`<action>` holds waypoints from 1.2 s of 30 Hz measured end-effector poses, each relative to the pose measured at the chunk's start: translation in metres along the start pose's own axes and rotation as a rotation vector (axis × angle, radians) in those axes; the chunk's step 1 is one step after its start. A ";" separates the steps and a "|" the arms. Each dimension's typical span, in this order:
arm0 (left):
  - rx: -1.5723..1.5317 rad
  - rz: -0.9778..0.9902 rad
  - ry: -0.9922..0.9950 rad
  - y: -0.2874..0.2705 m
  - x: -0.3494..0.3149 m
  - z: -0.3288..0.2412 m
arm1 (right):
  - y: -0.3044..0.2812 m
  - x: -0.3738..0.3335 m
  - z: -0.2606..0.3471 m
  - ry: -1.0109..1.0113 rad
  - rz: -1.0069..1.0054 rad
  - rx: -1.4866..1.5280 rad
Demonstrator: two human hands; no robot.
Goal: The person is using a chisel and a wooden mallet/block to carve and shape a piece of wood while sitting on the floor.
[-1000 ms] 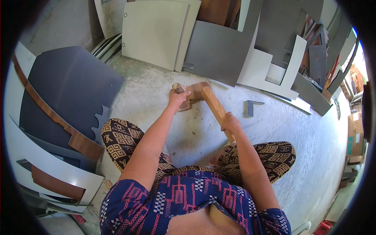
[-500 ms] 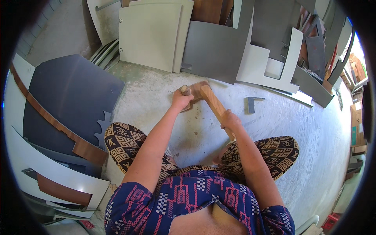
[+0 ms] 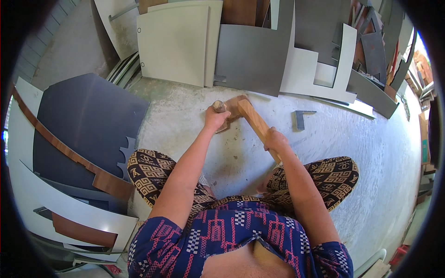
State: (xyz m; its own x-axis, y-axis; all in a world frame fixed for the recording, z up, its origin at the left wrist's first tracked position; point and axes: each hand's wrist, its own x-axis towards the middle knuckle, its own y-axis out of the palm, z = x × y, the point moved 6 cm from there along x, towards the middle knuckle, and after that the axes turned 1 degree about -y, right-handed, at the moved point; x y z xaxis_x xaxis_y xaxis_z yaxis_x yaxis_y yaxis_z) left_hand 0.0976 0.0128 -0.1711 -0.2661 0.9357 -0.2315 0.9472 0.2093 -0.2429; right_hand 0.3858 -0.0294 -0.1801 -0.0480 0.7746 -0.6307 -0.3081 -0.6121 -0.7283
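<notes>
Left hand (image 3: 216,120): fingers closed around a wooden handle (image 3: 219,107), stick-like, its rounded, worn end showing above the fist; the lower part is hidden by the hand.

Right hand (image 3: 276,139): closed in a firm grip on a long, square-edged bar (image 3: 253,119) of light wood, toward its near end. The bar slants from upper left to lower right, between the person's knees and the leaning panels.

Brown wooden piece (image 3: 235,105): low over the floor, between the left fist and the far end of the bar, partly covered by both; whether the bar touches it or only overlaps it in this view cannot be told.

Floor (image 3: 361,157): pale grey concrete, scuffed and spotted.

L-shaped piece (image 3: 300,121): dark grey, on the floor beyond the right hand and to its right.

Far side, standing in a row: cream panels (image 3: 172,46), a grey panel (image 3: 250,58), and a pale panel with a square cut-out (image 3: 340,83).

Left side: a large dark panel (image 3: 88,120), crossed by a narrow brown strip (image 3: 65,144) with a wider end; nearer the person, a white panel (image 3: 69,208) with a slot-shaped opening
</notes>
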 end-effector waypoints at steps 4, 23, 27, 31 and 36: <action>-0.050 0.022 0.006 0.003 -0.003 -0.001 | 0.000 -0.003 0.002 -0.001 0.000 -0.016; -0.007 0.051 0.035 0.006 -0.011 -0.010 | -0.003 -0.010 0.007 -0.006 -0.005 0.003; -0.055 0.017 0.130 0.007 -0.008 -0.004 | -0.010 -0.016 0.012 -0.043 -0.064 0.027; -0.042 0.001 0.143 0.009 -0.012 -0.009 | -0.041 -0.038 0.033 -0.171 -0.184 0.142; -0.024 0.027 0.134 0.006 -0.014 -0.012 | -0.102 -0.120 0.084 -0.407 -0.346 0.515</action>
State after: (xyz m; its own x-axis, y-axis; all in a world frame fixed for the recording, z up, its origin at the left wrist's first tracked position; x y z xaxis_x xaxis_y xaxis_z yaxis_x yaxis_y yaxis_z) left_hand 0.1093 0.0043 -0.1578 -0.2162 0.9702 -0.1093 0.9581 0.1892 -0.2152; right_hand 0.3428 -0.0462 -0.0074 -0.1847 0.9688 -0.1655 -0.7714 -0.2472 -0.5863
